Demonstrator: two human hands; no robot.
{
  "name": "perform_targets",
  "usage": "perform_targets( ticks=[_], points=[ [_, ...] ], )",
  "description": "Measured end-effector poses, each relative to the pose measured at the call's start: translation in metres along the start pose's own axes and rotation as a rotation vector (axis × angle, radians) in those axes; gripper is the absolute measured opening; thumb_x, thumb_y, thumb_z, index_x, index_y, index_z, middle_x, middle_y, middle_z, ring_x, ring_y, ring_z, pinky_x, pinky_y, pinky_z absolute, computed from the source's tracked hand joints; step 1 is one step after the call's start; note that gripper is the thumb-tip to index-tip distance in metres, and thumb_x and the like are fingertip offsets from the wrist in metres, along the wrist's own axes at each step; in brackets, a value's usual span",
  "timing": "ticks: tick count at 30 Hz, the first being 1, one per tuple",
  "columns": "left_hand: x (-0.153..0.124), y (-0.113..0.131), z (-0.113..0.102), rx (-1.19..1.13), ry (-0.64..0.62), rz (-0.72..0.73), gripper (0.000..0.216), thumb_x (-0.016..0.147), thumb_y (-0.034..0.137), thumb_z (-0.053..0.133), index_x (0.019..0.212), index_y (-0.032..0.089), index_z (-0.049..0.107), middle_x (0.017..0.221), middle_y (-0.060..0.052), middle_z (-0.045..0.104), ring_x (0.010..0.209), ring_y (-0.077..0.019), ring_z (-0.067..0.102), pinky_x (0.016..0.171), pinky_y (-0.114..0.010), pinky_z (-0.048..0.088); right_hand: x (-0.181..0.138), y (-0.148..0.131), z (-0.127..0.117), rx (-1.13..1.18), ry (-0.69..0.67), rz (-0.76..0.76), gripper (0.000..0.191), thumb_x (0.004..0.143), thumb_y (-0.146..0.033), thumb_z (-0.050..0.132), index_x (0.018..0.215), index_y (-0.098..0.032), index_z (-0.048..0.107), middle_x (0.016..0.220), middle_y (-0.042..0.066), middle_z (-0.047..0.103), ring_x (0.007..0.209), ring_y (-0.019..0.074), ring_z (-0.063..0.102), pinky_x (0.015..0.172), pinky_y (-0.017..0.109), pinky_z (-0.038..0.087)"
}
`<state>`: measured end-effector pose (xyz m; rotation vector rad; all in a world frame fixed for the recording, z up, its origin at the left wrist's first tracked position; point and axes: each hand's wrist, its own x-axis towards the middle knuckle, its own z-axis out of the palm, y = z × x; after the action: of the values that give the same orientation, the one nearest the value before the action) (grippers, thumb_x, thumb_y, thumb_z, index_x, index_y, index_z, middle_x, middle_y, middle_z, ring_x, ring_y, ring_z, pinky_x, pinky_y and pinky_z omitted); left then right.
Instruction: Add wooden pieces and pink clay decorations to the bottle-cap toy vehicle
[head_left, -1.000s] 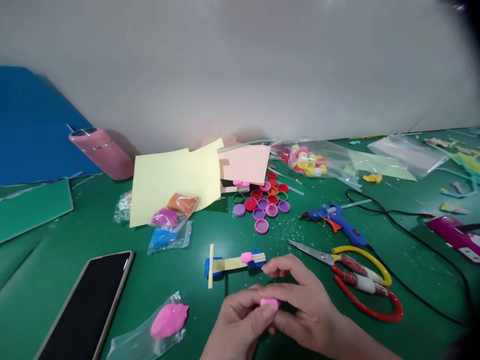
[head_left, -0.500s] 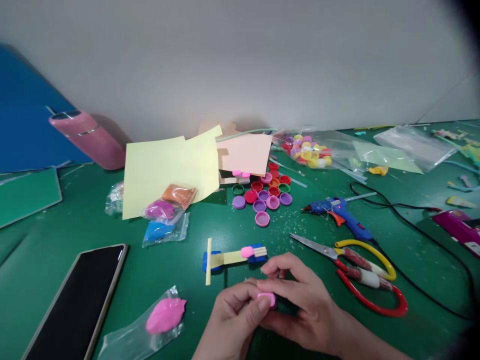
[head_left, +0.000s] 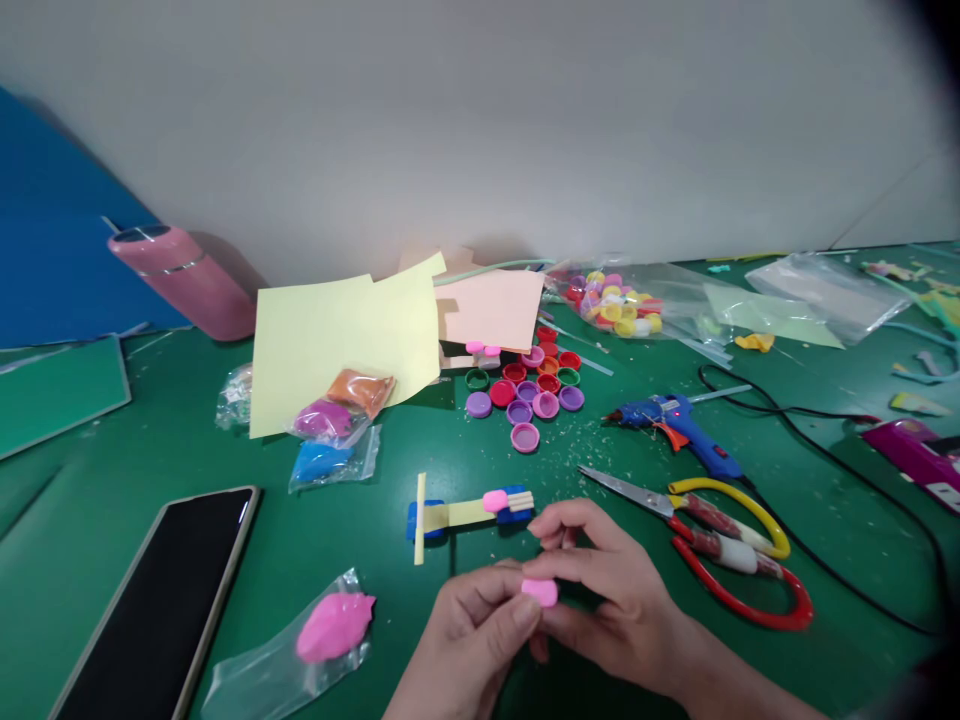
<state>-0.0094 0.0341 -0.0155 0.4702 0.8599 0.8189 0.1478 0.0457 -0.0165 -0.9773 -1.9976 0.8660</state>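
Note:
Between the fingertips of both hands sits a small rounded piece of pink clay [head_left: 541, 592]. My left hand [head_left: 480, 628] pinches it from the left, thumb on top. My right hand [head_left: 611, 600] is closed on its other side, index finger and thumb against it. Just beyond the hands lies a small craft model [head_left: 459, 514] with blue ends, a pale yellow strip, a crossbar and little sticks; a pink clay lump [head_left: 495, 501] is on it. To the left, a larger mass of pink clay [head_left: 334, 627] rests on an opened clear bag [head_left: 262, 672].
Scissors [head_left: 637, 492] and a blue glue gun [head_left: 679, 430] with its cord lie to the right. Behind are several bottle caps [head_left: 525, 437], bagged clay [head_left: 322, 462] and yellow paper [head_left: 341, 330]. A phone [head_left: 154, 610] and a pink tumbler [head_left: 191, 285] stand left.
The pink clay piece has been turned and shows more of its face between the fingers. Both hands stay nearly in place; the view has shifted slightly.

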Motion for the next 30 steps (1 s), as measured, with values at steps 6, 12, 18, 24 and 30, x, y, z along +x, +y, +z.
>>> perform_targets(
  ticks=[6, 12, 18, 24, 30],
  points=[
    [-0.002, 0.002, 0.005, -0.042, 0.037, 0.006, 0.021, 0.062, 0.033, 0.072, 0.068, 0.012, 0.071, 0.058, -0.002, 0.057, 0.054, -0.0101, 0.048, 0.054, -0.022, 0.037, -0.001, 0.002, 0.002, -0.016, 0.016, 0.014, 0.023, 0.077, -0.023, 0.06, 0.1, -0.025, 0.062, 0.103, 0.005, 0.047, 0.085, 0.0152, 0.051, 0.072, 0.026, 0.045],
    [0.0, -0.005, 0.002, 0.003, 0.067, 0.045, 0.015, 0.061, 0.025, 0.073, 0.057, 0.013, 0.066, 0.056, 0.001, 0.055, 0.055, -0.0089, 0.046, 0.056, -0.021, 0.036, 0.0, -0.001, 0.002, -0.092, -0.022, -0.024, 0.031, 0.073, -0.023, 0.062, 0.104, -0.021, 0.059, 0.104, 0.007, 0.049, 0.09, 0.0178, 0.051, 0.074, 0.028, 0.045],
    [0.003, -0.012, -0.003, 0.143, 0.063, 0.113, 0.018, 0.062, 0.03, 0.072, 0.06, 0.013, 0.067, 0.058, -0.001, 0.059, 0.057, -0.0117, 0.049, 0.057, -0.024, 0.038, -0.002, 0.0, 0.002, -0.132, 0.008, -0.119, 0.028, 0.075, -0.02, 0.06, 0.103, -0.021, 0.06, 0.101, 0.006, 0.051, 0.088, 0.0174, 0.051, 0.075, 0.03, 0.044],
    [-0.004, -0.006, 0.007, 0.043, 0.035, 0.075, 0.019, 0.063, 0.03, 0.071, 0.069, 0.013, 0.07, 0.056, -0.001, 0.058, 0.054, -0.0103, 0.048, 0.055, -0.022, 0.038, -0.004, 0.001, 0.004, -0.024, 0.077, -0.027, 0.021, 0.075, -0.02, 0.061, 0.095, -0.023, 0.064, 0.101, 0.005, 0.049, 0.084, 0.015, 0.051, 0.071, 0.025, 0.046],
    [-0.007, -0.002, 0.011, -0.117, 0.112, 0.049, 0.015, 0.064, 0.029, 0.07, 0.063, 0.014, 0.071, 0.057, -0.001, 0.057, 0.056, -0.0121, 0.05, 0.056, -0.023, 0.042, 0.0, -0.001, 0.003, -0.018, 0.074, 0.016, 0.015, 0.074, -0.023, 0.064, 0.089, -0.023, 0.068, 0.099, 0.005, 0.049, 0.084, 0.0151, 0.051, 0.072, 0.025, 0.046]
  ],
)
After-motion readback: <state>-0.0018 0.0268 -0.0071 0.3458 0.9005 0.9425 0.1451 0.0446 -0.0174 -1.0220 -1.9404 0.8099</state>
